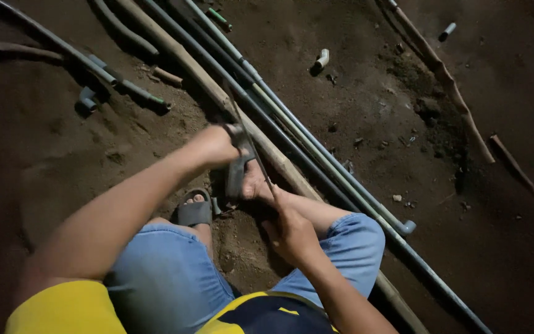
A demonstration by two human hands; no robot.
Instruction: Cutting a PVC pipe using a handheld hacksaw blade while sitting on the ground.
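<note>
The person squats on bare dirt ground (452, 247), knees in blue jeans. The left hand (217, 143) reaches forward and its grip is closed around the upper end of a short grey pipe piece (236, 175), which stands nearly upright between the feet — one foot in a grey sandal (194, 212) just beside it. The right hand (292, 234) sits lower, near the right knee, its grip curled around the handle end of a thin hacksaw blade (248, 139) that slants up across the grey pipe piece, touching it near the top. Just beyond the hands a bundle of long pipes (316, 154) lies diagonally across the ground, a bamboo pole (199, 74) among them. Small pipe offcuts — a white elbow fitting (321, 59) among them — lie scattered farther off.
</note>
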